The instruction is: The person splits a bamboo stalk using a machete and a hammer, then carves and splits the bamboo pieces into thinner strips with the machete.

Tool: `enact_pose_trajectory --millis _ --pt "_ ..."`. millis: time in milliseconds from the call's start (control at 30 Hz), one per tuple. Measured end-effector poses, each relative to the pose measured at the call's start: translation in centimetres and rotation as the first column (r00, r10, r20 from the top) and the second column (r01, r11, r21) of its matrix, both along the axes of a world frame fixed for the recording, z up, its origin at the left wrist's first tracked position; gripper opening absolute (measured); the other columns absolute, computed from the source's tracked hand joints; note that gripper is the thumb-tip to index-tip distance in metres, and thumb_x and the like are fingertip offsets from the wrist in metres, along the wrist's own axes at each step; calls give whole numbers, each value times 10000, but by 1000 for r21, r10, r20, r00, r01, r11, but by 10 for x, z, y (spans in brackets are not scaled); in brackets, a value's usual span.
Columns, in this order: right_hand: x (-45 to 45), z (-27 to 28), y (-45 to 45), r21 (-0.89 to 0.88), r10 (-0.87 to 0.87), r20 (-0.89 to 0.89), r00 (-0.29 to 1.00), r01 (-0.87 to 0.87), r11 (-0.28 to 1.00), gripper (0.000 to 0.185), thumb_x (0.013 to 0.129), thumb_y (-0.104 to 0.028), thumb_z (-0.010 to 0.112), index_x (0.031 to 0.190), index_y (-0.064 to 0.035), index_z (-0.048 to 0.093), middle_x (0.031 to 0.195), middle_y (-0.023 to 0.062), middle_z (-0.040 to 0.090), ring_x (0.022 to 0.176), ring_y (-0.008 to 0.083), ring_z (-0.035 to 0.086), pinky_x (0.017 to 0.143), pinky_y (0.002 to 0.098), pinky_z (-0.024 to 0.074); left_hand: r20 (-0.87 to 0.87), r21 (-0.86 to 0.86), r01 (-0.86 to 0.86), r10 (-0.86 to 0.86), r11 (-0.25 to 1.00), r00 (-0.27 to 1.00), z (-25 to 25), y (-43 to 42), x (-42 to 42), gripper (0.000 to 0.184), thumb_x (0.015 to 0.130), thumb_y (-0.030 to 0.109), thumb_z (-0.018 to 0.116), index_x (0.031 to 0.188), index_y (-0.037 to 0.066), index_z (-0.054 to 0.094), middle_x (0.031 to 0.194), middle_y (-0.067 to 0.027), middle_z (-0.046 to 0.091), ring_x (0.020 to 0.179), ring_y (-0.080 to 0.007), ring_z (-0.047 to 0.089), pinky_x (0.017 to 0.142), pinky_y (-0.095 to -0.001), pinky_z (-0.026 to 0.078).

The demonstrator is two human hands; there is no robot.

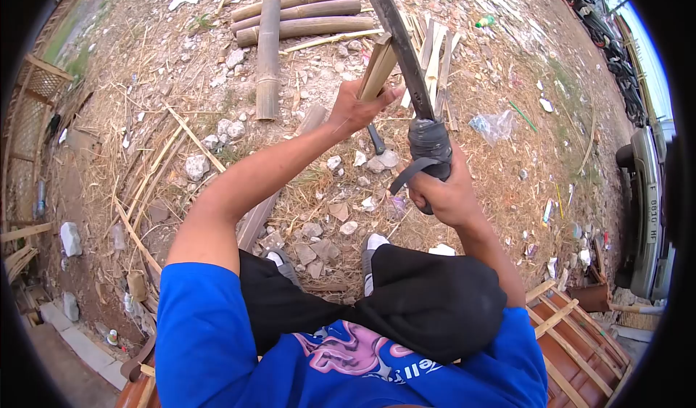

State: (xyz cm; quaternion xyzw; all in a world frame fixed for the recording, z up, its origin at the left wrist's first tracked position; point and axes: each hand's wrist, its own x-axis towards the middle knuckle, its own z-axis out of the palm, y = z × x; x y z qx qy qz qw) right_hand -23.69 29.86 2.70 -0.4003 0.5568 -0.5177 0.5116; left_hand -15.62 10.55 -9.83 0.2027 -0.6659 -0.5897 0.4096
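Observation:
My left hand (360,109) is closed around a split piece of bamboo (378,67), which it holds up at a slant. In my right hand (448,194) is a machete by its handle (429,145), wrapped in black tape with a loose strap hanging off. The long dark blade (397,34) points up and away, just right of the bamboo; whether the two touch I cannot tell. Below my left hand a black-handled tool (375,139) stands on the ground by a stone, its upper part hidden. Split bamboo strips (433,60) lie behind the blade.
Several round bamboo lengths (312,27) lie ahead, with one pole (268,60) across them. Stones (196,166) and thin strips (148,172) litter the ground to the left. A clear plastic bag (495,126) lies right. A parked vehicle (645,212) stands at the far right.

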Motion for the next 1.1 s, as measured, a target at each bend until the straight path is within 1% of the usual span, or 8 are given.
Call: enact_pose_trajectory --millis 67,267,400,533,733,933,1033,1100 --pt "-2 4 -1 27 5 44 999 -6 1000 405 764 31 599 1148 -48 497 782 6 562 492 54 472 440 243 382 -95 -3 -8 8 1000 995 -4 0 -4 366 902 365 721 770 29 663 619 3 611 589 -66 583 507 -255 457" --pt "-20 3 4 111 47 83 995 -56 992 424 742 1 625 1136 -40 475 721 16 547 468 77 470 412 257 366 -104 -17 27 -29 999 994 -8 -3 -2 403 887 386 728 718 26 664 620 -6 626 577 -73 605 482 -265 468" --pt "-36 8 7 110 80 -22 997 -77 991 459 766 34 624 1205 7 494 679 45 540 452 101 475 410 269 377 -6 -45 40 -40 998 999 -3 -3 -1 405 892 382 726 712 24 667 614 -6 619 574 -70 592 495 -261 460" --pt "-12 4 9 89 -46 -9 999 46 995 450 782 25 621 1209 1 484 691 41 534 453 100 478 407 270 379 3 -17 40 -40 999 999 -2 -2 -4 408 895 374 726 707 19 652 606 -3 608 569 -69 577 504 -259 450" --pt "-12 22 6 168 -4 126 992 -18 986 419 763 -13 642 1143 -40 468 729 19 553 499 83 500 441 265 398 -61 42 83 -80 996 995 -2 -4 -1 419 894 384 725 712 16 638 604 -1 603 563 -70 571 495 -274 450" --pt "-10 26 12 205 -12 3 1000 12 979 319 773 -9 639 1056 -39 494 698 13 544 487 80 489 437 261 387 22 -33 101 -100 994 995 -2 -1 4 441 889 395 724 717 -2 644 608 -18 612 562 -84 586 495 -284 461" --pt "-12 28 21 253 22 -50 998 -9 967 427 789 17 583 1205 -22 492 657 34 504 465 103 470 440 270 377 29 -84 95 -93 992 995 0 2 2 443 886 398 724 748 -17 657 612 -32 619 565 -91 598 496 -290 466" --pt "-11 26 26 254 16 -6 1000 -14 967 409 790 13 586 1187 -24 493 646 30 493 466 106 470 444 272 377 38 -104 94 -91 990 995 -2 5 2 438 884 398 726 776 -23 670 617 -43 626 570 -94 607 497 -293 469"
